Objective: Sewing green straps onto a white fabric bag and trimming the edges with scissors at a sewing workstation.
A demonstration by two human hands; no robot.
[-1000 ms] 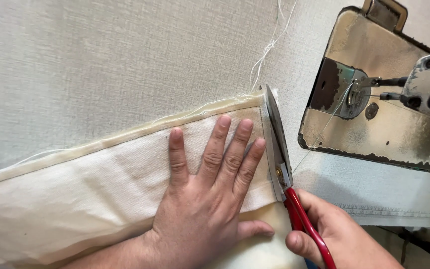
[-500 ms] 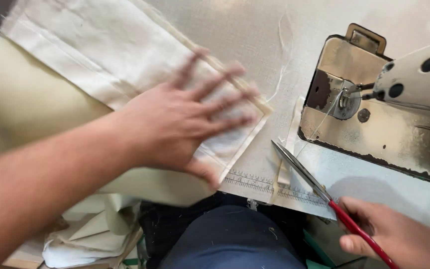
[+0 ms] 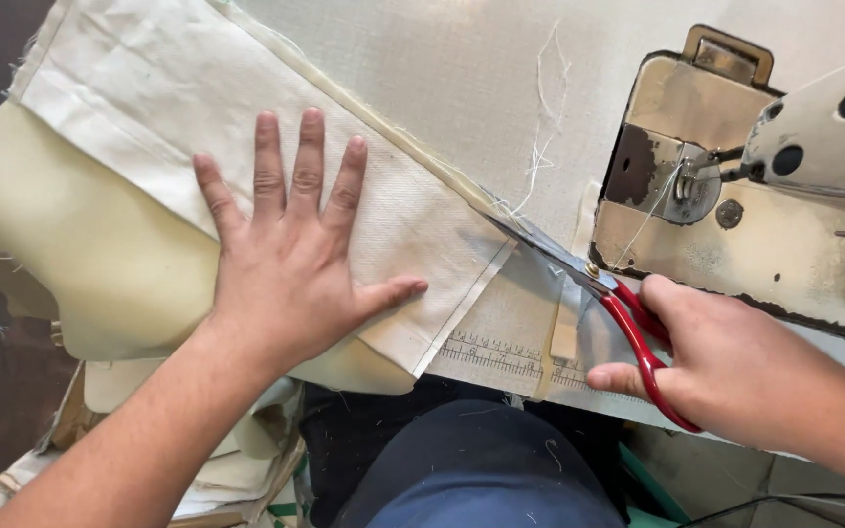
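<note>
The left hand [image 3: 290,264] lies flat and open, fingers spread, palm down on a folded piece of cream fabric [image 3: 198,127]; the thumb points toward the fabric's lower right corner, and the forearm comes in from the lower left. The fabric runs diagonally from the upper left to the middle of the view, its stitched hem edge facing the sewing machine; a paler, smoother yellowish layer [image 3: 80,254] shows beneath it on the left and hangs over the near edge of the surface [image 3: 422,59], which is covered in a light woven cloth.

The right hand [image 3: 735,367] is closed around the red handles of a pair of scissors [image 3: 589,279], fingers through the loops; the dark blades point up and to the left, their tips touching the fabric's right edge near loose threads [image 3: 540,147] that trail up across the surface. Under the scissors a printed ruler strip [image 3: 491,354] runs along the near edge of the surface.

An industrial sewing machine [image 3: 735,196] stands to the right, just behind the right hand, its worn metal bed plate stained and its pale head reaching in from the upper right. Below, the person's dark blue trousers [image 3: 481,469] show between the arms; more cream fabric pieces [image 3: 237,460] lie heaped at the lower left.
</note>
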